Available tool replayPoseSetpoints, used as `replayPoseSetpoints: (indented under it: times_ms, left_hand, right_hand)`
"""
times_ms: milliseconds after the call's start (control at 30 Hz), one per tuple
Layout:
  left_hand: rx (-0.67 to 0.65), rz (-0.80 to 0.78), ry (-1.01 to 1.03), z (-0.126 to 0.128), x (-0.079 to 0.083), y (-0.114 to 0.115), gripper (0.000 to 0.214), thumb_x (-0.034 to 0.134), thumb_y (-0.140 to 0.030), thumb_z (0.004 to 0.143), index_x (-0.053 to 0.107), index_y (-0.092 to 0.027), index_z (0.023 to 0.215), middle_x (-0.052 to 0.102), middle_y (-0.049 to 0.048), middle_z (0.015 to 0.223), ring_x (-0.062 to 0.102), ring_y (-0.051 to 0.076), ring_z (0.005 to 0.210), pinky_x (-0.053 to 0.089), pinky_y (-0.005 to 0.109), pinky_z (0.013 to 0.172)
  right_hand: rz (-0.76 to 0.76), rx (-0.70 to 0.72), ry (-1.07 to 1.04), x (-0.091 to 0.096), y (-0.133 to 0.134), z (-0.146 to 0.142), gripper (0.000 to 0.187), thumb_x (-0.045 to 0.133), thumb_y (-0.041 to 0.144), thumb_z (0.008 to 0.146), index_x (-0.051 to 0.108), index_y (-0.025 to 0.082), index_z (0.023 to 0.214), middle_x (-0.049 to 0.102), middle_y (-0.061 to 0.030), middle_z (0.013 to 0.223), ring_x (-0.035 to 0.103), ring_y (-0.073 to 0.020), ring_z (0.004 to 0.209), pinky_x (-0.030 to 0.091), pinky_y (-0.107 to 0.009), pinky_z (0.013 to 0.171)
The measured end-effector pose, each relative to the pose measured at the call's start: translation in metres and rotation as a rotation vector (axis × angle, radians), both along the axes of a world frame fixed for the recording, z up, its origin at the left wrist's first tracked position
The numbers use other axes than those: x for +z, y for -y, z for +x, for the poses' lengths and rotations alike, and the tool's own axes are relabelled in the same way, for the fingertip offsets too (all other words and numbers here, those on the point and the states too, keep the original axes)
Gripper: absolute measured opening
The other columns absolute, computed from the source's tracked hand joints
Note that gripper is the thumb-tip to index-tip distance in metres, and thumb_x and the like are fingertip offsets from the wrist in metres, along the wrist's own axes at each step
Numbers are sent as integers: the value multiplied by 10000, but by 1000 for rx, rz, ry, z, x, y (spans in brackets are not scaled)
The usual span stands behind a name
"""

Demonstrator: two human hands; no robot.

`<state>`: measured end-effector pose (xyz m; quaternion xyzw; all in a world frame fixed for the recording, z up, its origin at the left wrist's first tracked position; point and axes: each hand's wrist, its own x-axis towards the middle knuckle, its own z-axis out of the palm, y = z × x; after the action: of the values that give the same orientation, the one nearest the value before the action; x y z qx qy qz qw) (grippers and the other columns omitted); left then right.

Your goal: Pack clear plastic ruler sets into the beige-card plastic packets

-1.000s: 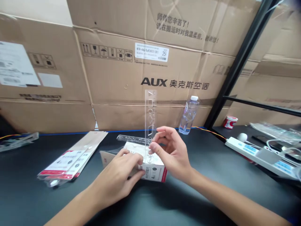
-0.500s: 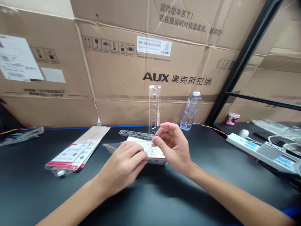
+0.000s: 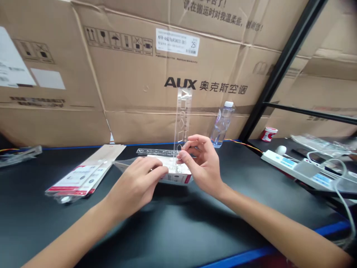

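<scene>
My right hand (image 3: 202,163) pinches the lower end of a clear plastic stencil ruler (image 3: 182,115), which stands upright. Its bottom end rests on a white and red card package (image 3: 178,175) lying on the black table. My left hand (image 3: 138,184) is closed on the left part of that package and its clear sleeve, pressing it down. A second clear ruler (image 3: 154,151) lies flat just behind the package.
Several packaged cards (image 3: 83,175) lie to the left. A water bottle (image 3: 221,124) stands behind my right hand. A white power strip (image 3: 301,167) with cables sits at right, a red-white cup (image 3: 268,134) beyond it. Big cardboard boxes (image 3: 134,74) wall the back.
The package has tipped from on edge to lying flatter on the table under my left hand. The ruler stays upright in my right hand. The camera shifted slightly.
</scene>
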<state>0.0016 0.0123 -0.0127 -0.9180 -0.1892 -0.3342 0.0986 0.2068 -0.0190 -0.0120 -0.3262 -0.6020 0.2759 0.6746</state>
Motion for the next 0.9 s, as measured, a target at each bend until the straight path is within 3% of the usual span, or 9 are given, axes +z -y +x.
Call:
replayPoseSetpoints:
  times_ms: [233,367,633,900]
  left_hand:
    - [12,-22,-14,1,-11,-11,194,464,-110,961,624,-195,1031,659,70,1022,573,200,908,435,342,834]
    - [33,-103,37,2,-7,-10,178,468,-126,954,605,-204,1036,639,69,1023,574,208,932,438,346,847]
    - [11,-113,-11,5,-13,-12,165,471,-117,962,582,-198,1054,636,65,1051,573,208,957,427,356,869]
    - [46,-122,22,7,-2,-6,179,446,-100,955,580,-190,1032,635,75,1012,578,208,919,446,342,822]
  right_hand:
    - [-21,-10,47,-8,-8,4,350,675,327,884,475,262,1165,558,-8,958,638,-142,818,619,-311,721]
    - [-29,-18,20,-4,-8,7,352,661,359,890,453,273,1161,557,-13,986,638,-140,826,622,-304,728]
    - [-55,6,91,-9,-13,13,364,644,369,893,453,273,1186,556,-15,981,634,-143,837,616,-255,636]
    - [-33,-16,91,-9,-16,15,347,633,373,910,456,289,1197,563,-24,1012,635,-145,805,602,-248,556]
